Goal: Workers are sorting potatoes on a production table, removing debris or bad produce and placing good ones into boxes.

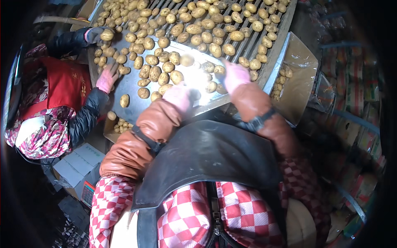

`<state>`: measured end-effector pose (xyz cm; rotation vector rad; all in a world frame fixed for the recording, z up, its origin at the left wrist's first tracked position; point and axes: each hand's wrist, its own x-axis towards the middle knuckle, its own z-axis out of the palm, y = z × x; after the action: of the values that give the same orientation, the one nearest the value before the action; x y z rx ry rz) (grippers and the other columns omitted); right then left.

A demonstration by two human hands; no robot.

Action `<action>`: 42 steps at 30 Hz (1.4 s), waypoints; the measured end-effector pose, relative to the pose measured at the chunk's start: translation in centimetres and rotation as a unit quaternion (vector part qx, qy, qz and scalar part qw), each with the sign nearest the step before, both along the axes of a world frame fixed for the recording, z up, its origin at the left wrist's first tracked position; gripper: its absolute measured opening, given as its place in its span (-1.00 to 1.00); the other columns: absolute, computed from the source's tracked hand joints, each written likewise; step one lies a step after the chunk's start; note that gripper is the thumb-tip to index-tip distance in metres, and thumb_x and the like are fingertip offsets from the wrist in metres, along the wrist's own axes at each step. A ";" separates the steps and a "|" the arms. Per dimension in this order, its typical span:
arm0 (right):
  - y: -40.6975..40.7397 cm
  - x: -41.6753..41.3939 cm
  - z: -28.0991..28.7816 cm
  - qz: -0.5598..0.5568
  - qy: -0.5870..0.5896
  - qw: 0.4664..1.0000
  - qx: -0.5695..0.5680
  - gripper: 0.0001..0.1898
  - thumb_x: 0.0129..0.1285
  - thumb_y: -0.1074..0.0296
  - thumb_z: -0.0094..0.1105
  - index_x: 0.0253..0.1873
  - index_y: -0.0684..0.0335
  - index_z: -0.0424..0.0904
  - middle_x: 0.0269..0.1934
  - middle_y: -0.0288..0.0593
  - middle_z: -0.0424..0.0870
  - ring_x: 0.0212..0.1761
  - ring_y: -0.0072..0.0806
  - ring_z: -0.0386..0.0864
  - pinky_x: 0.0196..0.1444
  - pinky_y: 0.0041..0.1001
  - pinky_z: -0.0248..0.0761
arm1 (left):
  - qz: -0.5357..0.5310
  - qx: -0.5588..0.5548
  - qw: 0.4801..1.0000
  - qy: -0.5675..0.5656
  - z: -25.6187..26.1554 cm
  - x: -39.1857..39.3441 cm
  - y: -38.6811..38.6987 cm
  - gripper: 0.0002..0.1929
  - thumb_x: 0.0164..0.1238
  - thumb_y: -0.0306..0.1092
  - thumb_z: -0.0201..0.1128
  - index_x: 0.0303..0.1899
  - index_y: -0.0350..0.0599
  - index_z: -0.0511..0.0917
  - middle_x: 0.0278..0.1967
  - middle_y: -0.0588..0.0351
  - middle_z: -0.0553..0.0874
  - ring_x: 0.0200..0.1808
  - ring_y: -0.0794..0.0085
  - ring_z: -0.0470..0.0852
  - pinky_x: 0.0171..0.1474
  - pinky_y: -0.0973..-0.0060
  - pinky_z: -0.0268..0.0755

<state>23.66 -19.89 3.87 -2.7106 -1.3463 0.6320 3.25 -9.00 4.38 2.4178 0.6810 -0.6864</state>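
Many potatoes (155, 73) lie on a sloping metal sheet (175, 46) before me, and a strong glare whitens its middle. My left hand (179, 96), in a pink glove, is over the sheet's near edge, beside the nearest potatoes. Its fingers are blurred, so I cannot tell whether it grips one. My right hand (236, 77), also pink-gloved, is at the sheet's right side. A potato (219, 70) lies by its fingers, which are blurred too; whether they hold anything is unclear.
Beyond the sheet, a slatted rack (198, 29) carries more potatoes. An open cardboard box (299, 71) with potatoes stands at the right, and another box (111, 131) is at the lower left. A co-worker (66, 80) in gloves handles potatoes at the left. Cartons (79, 162) stand below.
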 end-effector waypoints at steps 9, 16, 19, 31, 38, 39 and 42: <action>-3.5 3.4 -1.4 -0.330 0.385 0.816 0.277 -0.58 0.36 0.20 0.05 0.28 0.13 0.46 -0.04 -0.11 0.58 0.02 -0.20 0.61 0.05 -0.19 0.47 | -0.036 0.078 0.996 -0.006 -1.6 3.8 -2.5 -0.64 0.19 -0.30 0.35 0.03 -0.06 0.57 -0.12 -0.17 0.71 -0.05 0.00 0.71 -0.03 0.13 0.56; -10.7 4.9 2.9 -0.378 0.347 0.760 0.400 -0.58 0.36 0.26 0.14 0.27 0.22 0.46 -0.06 -0.20 0.59 -0.17 -0.45 0.58 -0.04 -0.37 0.49 | 0.265 -0.383 0.872 -0.153 1.3 1.2 -0.8 -0.59 0.30 -0.21 0.34 0.12 -0.10 0.50 -0.03 -0.10 0.70 -0.04 0.13 0.72 -0.09 0.31 0.63; -6.8 0.1 2.0 -0.294 0.468 0.785 0.279 -0.70 0.45 0.32 0.05 0.20 0.22 0.55 -0.04 -0.11 0.60 -0.03 -0.26 0.58 0.08 -0.37 0.48 | 0.338 -0.627 0.663 -0.229 1.2 0.9 -1.1 -0.49 0.27 -0.19 0.39 0.20 -0.07 0.44 0.07 -0.06 0.65 -0.03 0.17 0.70 -0.10 0.33 0.64; -3.3 -2.0 0.7 -0.098 0.434 0.862 0.241 -0.33 0.28 0.04 0.30 0.43 0.11 0.34 0.34 0.01 0.42 0.29 -0.26 0.42 0.31 -0.38 0.31 | 0.438 -0.624 0.503 -0.407 2.0 -17.9 0.7 -0.55 0.41 -0.14 0.15 0.17 -0.26 0.44 -0.16 -0.07 0.69 -0.38 0.39 0.70 -0.56 0.69 0.41; -3.2 -0.7 -0.5 0.050 -0.120 0.983 -0.132 -0.02 0.06 -0.11 0.44 0.55 -0.11 0.07 0.56 0.11 -0.03 0.58 0.19 -0.09 0.51 0.17 -0.11 | 0.660 0.034 0.741 -0.122 -4.3 -31.2 1.8 -0.33 0.29 -0.13 0.40 0.37 -0.13 0.36 0.14 -0.19 0.63 0.12 0.15 0.64 0.13 0.32 0.51; -2.6 -1.7 -1.0 0.065 -0.100 0.986 -0.119 -0.08 0.12 -0.07 0.40 0.54 -0.14 0.10 0.57 0.10 -0.05 0.59 0.21 -0.14 0.52 0.18 -0.15 | 0.642 0.044 0.745 -0.173 -5.7 -30.5 1.8 -0.35 0.30 -0.15 0.39 0.37 -0.11 0.38 0.16 -0.20 0.62 0.12 0.16 0.64 0.13 0.36 0.49; 1.5 -2.3 -1.8 0.098 -0.109 0.989 -0.021 -0.18 0.19 0.03 0.36 0.52 -0.18 0.15 0.57 0.06 -0.06 0.60 0.20 -0.21 0.53 0.22 -0.22 | 0.681 -0.101 0.688 -0.230 -8.6 -26.4 3.1 -0.40 0.32 -0.13 0.35 0.36 -0.03 0.41 0.15 -0.15 0.63 0.11 0.20 0.64 0.10 0.36 0.50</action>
<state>21.35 -18.44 2.08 -2.7689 -1.6845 0.3877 -23.19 -5.91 -4.20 1.1471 1.6804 0.4505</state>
